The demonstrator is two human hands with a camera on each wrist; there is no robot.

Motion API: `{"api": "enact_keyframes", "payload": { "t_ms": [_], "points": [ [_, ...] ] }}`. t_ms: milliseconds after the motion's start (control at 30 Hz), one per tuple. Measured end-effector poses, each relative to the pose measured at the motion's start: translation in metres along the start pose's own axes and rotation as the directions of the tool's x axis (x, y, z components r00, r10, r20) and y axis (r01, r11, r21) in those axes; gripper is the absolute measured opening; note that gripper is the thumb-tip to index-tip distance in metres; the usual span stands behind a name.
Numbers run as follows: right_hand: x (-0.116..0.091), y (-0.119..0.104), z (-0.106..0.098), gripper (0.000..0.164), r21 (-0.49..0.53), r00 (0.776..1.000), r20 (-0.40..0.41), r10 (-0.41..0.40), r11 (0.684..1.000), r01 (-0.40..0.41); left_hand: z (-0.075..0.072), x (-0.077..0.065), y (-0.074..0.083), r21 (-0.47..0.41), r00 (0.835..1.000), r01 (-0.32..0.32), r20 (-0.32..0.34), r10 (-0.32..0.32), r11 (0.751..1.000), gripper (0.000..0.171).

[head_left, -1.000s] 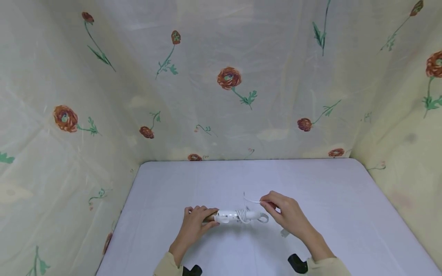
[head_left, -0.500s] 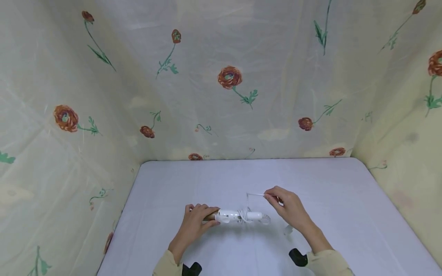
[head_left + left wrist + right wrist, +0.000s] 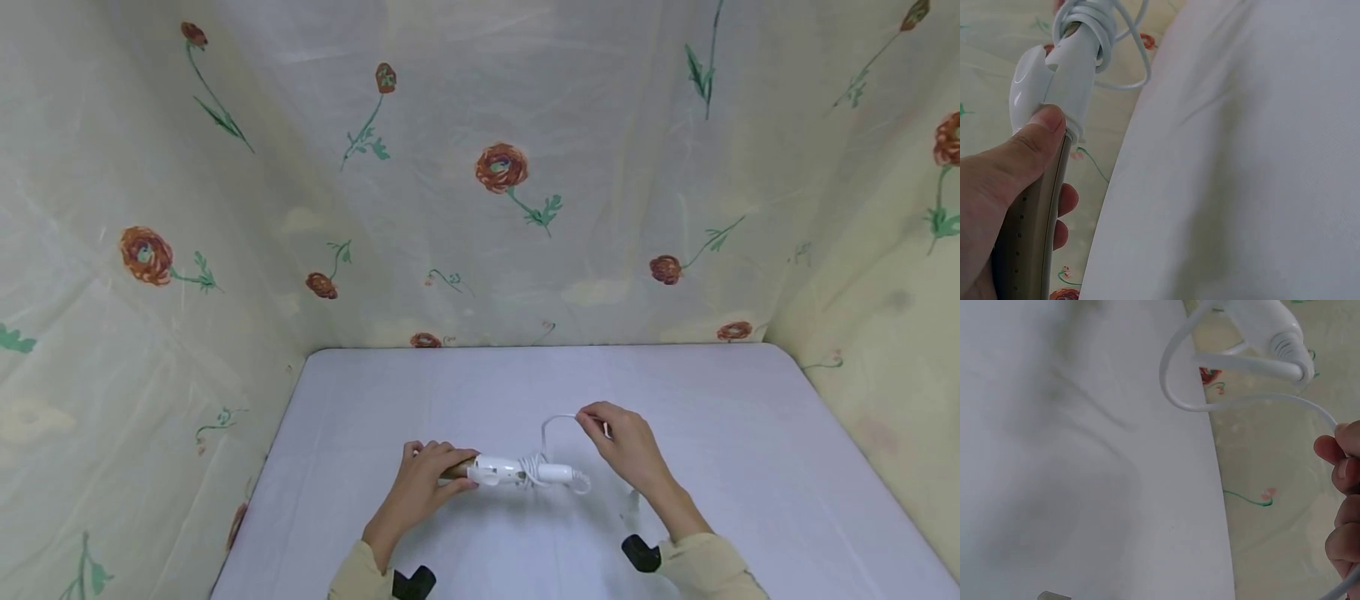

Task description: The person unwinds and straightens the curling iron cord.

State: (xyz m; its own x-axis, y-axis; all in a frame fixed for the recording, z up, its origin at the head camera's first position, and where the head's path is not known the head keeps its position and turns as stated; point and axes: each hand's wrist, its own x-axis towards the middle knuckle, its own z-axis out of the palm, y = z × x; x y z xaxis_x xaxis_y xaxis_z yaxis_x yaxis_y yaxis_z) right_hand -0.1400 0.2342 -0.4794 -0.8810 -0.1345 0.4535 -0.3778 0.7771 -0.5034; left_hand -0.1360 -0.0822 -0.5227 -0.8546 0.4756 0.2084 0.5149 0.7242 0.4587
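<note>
A curling iron [image 3: 495, 471] with a white handle and a gold-brown barrel is held level above the table. My left hand [image 3: 425, 483] grips the barrel, its thumb against the base of the white lever in the left wrist view. White cord [image 3: 1088, 25] is wound in several turns round the handle. To the right, my right hand [image 3: 626, 446] pinches a loose stretch of cord [image 3: 1241, 400] between thumb and fingertips, and it arcs from the coil. More cord trails below that hand in the right wrist view. A blurred pale piece [image 3: 632, 502], perhaps the plug, hangs beside the right wrist.
The table [image 3: 420, 392] has a white cover and rounded far corners. Cream sheeting [image 3: 570, 192] printed with red flowers stands behind it and on both sides. Black wrist mounts [image 3: 641, 553] stick out at both sleeves.
My right hand has moved slightly up and right, then held nearly still, while the pinched cord rose into a wider arc. My left hand and the curling iron stay almost in place.
</note>
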Motion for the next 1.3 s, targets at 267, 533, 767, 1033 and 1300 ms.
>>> {"api": "enact_keyframes", "payload": {
  "t_ms": [267, 533, 767, 1033, 1300],
  "points": [
    [-0.002, 0.011, 0.006, 0.013, -0.032, 0.979, 0.122, 0.163, 0.986, -0.161, -0.002, 0.0, 0.002, -0.003, 1.0, -0.013, 0.005, 0.013, 1.0, 0.046],
    [-0.012, 0.025, 0.019, 0.017, -0.016, 0.941, 0.192, 0.278, 0.96, -0.28, -0.004, 0.001, 0.004, -0.007, 1.0, -0.017, 0.003, 0.017, 1.0, 0.047],
    [-0.025, 0.036, 0.033, 0.017, 0.03, 0.922, 0.245, 0.299, 0.948, -0.315, -0.003, 0.001, 0.005, 0.005, 1.0, -0.025, -0.01, 0.025, 1.0, 0.047],
    [-0.041, 0.037, 0.045, 0.017, -0.004, 0.908, 0.27, 0.321, 0.943, -0.332, 0.0, 0.002, 0.006, -0.001, 1.0, -0.02, -0.023, 0.02, 1.0, 0.048],
    [-0.052, 0.042, 0.058, 0.006, -0.043, 0.932, 0.265, 0.249, 0.968, -0.246, -0.001, 0.002, 0.005, -0.001, 0.997, -0.001, -0.079, 0.001, 1.0, 0.047]
  ]
}}
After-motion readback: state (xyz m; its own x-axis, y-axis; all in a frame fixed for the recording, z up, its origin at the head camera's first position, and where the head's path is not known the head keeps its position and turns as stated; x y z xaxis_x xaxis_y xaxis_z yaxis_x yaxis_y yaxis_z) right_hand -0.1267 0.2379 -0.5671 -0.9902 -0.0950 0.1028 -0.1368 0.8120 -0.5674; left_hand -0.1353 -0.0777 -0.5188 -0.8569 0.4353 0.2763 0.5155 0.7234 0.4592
